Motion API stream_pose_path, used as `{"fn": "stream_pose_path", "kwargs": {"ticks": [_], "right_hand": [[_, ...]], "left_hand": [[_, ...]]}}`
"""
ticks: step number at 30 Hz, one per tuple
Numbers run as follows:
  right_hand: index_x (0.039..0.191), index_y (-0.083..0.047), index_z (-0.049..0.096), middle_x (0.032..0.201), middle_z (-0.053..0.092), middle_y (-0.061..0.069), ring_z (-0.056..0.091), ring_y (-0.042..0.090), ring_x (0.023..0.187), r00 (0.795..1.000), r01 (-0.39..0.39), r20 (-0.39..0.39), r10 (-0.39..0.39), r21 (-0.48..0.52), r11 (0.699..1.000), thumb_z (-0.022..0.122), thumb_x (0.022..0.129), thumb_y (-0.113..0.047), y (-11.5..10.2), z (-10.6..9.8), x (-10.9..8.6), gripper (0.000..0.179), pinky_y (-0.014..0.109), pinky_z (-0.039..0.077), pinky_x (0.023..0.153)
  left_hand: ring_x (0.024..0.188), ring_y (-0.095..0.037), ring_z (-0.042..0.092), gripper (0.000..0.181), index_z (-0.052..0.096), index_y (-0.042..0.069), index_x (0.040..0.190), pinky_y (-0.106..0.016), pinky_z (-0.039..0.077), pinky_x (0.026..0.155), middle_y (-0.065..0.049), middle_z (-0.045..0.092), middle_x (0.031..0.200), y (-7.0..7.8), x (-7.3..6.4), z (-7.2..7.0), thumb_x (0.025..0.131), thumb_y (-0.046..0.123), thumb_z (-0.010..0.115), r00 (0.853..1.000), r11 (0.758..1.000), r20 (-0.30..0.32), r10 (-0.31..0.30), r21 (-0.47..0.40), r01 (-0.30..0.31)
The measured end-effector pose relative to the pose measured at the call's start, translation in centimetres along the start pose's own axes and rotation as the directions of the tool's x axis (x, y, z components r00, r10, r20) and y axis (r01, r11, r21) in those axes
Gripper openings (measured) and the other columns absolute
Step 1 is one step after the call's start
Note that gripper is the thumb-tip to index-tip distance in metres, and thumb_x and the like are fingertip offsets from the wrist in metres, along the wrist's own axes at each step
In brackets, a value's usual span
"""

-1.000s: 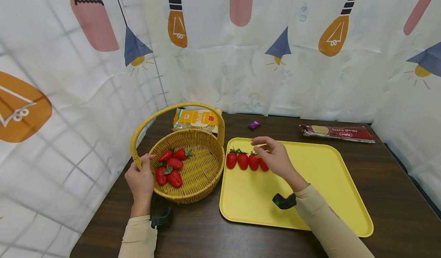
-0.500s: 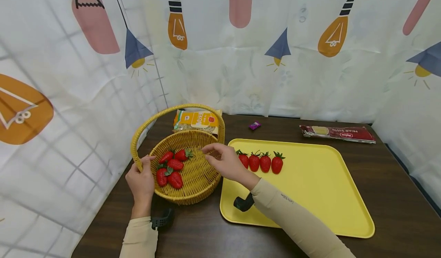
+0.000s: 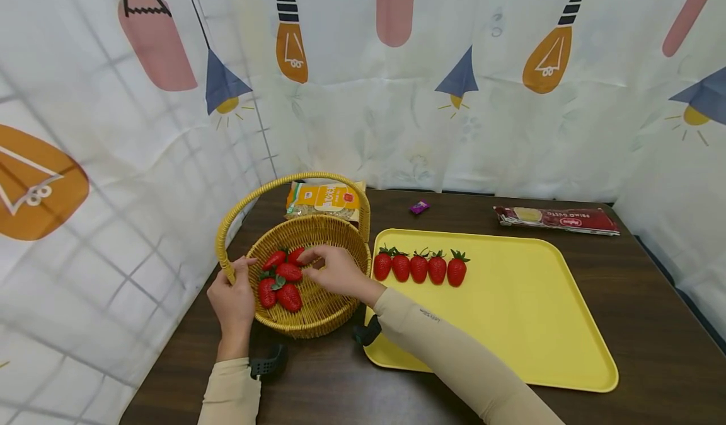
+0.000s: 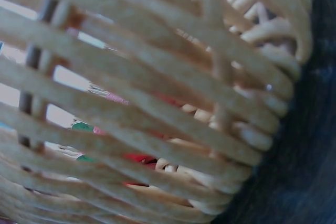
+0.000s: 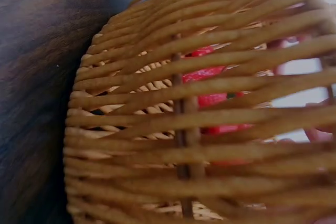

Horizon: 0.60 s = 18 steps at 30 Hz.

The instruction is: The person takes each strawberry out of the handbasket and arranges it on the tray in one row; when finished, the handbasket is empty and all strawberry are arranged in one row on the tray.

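My left hand (image 3: pixel 232 305) grips the yellow wicker basket (image 3: pixel 340 314) at the left foot of its tall handle. Inside the basket lies a small pile of red strawberries (image 3: pixel 289 297) with green leaves. Reaching over the right rim, my right hand (image 3: pixel 340 275) pinches the upper right strawberry (image 3: pixel 294 256) with curled fingers, which cover its leafy end. A yellow tray (image 3: pixel 499 324) stands to the right, with several strawberries (image 3: pixel 419 268) in a row near its back left. Through the weave, the right wrist view shows red strawberries (image 5: pixel 210 98); the left wrist view shows mostly basket wall (image 4: pixel 157 103).
Behind the basket lies a yellow and clear food bag (image 3: pixel 326 199). A small purple wrapped sweet (image 3: pixel 420 207) is behind the tray, and a long dark red packet (image 3: pixel 558 219) lies at the back right. Printed curtains (image 3: pixel 363 122) enclose the dark wooden table (image 3: pixel 317 381).
My right hand has moved left from the tray's strawberry row into the basket, down to a strawberry there. My left hand stays on the handle. The row on the tray is uncovered now.
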State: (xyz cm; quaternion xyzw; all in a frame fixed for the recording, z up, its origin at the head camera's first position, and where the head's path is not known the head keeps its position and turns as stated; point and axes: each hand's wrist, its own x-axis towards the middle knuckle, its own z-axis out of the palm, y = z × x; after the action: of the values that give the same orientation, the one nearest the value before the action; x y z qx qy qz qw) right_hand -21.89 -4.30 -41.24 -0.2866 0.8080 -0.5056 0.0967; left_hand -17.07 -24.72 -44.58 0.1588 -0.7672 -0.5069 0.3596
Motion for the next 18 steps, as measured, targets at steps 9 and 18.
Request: {"fn": "stream_pose_path", "kwargs": {"ticks": [9, 18], "right_hand": [[0.112, -0.009, 0.07, 0.108, 0.069, 0.003, 0.063, 0.011, 0.094, 0.998, -0.049, 0.043, 0.052, -0.072, 0.996, 0.068, 0.092, -0.018, 0.3, 1.0, 1.7, 0.022, 0.021, 0.048, 0.078], [0.116, -0.015, 0.069, 0.109, 0.068, -0.003, 0.061, 0.009, 0.095, 0.976, -0.087, 0.178, 0.129, -0.226, 0.97, 0.072, 0.09, -0.024, 0.4, 1.5, 2.4, 0.027, 0.022, 0.048, 0.075]], "left_hand": [[0.109, -0.027, 0.062, 0.047, 0.077, 0.003, 0.096, -0.019, 0.04, 0.087, -0.013, 0.071, 0.114, 0.1, -0.1, -0.1, 0.1, 0.043, 0.051, 1.0, 1.0, 0.001, 0.014, -0.015, -0.014], [0.109, -0.027, 0.063, 0.046, 0.077, 0.003, 0.096, -0.017, 0.04, 0.086, -0.013, 0.071, 0.114, 0.1, 0.0, 0.0, 0.1, 0.041, 0.052, 1.0, 1.0, -0.003, 0.015, -0.022, -0.015]]}}
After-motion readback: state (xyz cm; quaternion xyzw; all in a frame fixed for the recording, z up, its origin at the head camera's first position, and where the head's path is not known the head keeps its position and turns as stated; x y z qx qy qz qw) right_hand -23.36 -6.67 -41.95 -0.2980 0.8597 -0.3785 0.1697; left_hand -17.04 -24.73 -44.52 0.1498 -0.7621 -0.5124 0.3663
